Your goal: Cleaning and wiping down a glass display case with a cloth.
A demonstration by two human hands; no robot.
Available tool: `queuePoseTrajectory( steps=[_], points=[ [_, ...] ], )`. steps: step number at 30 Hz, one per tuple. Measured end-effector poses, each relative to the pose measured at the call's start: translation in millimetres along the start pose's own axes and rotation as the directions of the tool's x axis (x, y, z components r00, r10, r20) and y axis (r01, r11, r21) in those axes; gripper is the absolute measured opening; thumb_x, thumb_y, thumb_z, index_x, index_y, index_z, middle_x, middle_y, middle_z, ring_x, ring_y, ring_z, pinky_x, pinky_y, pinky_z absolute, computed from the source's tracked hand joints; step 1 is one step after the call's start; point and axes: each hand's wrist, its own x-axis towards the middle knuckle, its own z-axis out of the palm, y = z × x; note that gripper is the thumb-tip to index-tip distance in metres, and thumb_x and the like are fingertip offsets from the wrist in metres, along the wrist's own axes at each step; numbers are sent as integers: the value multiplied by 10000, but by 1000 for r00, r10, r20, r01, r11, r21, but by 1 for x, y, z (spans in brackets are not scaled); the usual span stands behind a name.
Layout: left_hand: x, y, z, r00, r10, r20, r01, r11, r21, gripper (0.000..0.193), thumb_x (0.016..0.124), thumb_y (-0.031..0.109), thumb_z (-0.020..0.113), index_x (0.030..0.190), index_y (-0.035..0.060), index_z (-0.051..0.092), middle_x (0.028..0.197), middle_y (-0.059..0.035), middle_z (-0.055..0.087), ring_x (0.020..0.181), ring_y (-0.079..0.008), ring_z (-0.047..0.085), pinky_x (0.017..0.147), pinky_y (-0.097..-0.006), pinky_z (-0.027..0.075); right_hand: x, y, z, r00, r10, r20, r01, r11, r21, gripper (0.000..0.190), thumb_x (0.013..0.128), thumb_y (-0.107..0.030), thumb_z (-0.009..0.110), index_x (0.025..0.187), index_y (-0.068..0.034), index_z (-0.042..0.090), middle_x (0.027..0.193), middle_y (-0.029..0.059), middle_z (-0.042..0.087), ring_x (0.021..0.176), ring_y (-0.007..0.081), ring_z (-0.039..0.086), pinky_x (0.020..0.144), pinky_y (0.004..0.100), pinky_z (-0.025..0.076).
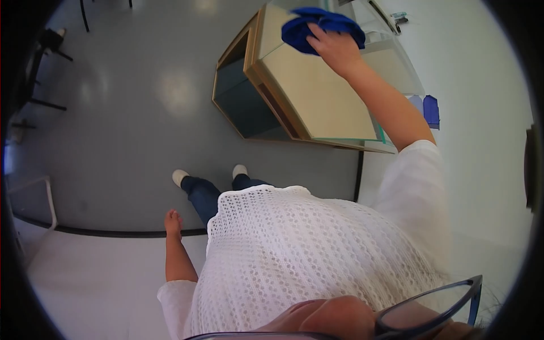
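My right hand (338,49) grips a bunched blue cloth (301,36) with its arm stretched out. Beneath them is a display case with a wooden frame (278,104) and a glass top (331,102) over a cream-coloured panel. The cloth is over the glass at the far part of the case; whether it is flat against it is hard to tell. Down at my side hangs my left hand (173,222), its fingers loosely bent and nothing seen in them.
The dark glass side (250,102) of the case faces the grey floor (127,106). A white wall (471,127) runs along the right, with a blue holder (431,111) on it. Dark furniture legs (46,104) stand at the far left, and a white metal frame (52,199) nearer.
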Motion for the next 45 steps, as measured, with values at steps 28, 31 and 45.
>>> queuePoseTrajectory(
  steps=[28, 31, 45],
  points=[
    [-387, 281, 419, -333, 831, 447, -916, -397, 57, 422, 839, 121, 517, 1256, 124, 453, 1326, -143, 384, 1250, -345, 307, 1009, -441, 281, -255, 43, 6, 589, 802, 98, 79, -178, 981, 477, 936, -245, 389, 1359, -38, 312, 1393, 155, 339, 1308, 257, 291, 1069, 335, 192],
    [-377, 310, 439, -332, 842, 425, -752, -509, 419, 432, 832, 274, 554, 1249, 182, 484, 1355, -174, 337, 1271, -454, 206, 996, -581, 224, -277, 61, 7, 447, 894, -39, 148, -31, 988, 467, 951, -251, 376, 1359, -32, 321, 1378, 128, 370, 1295, 203, 307, 1062, 319, 203],
    [-308, 523, 383, 23, 981, 192, -455, -161, 876, 575, 780, 576, 516, 1278, 293, 478, 1439, -104, 249, 1296, -465, 186, 987, -626, 204, -448, 47, 121, 190, 833, 520, -973, 90, 211, 453, 926, -356, 361, 1337, -167, 363, 1423, 126, 280, 1299, 338, 262, 991, 540, 265]
  ],
)
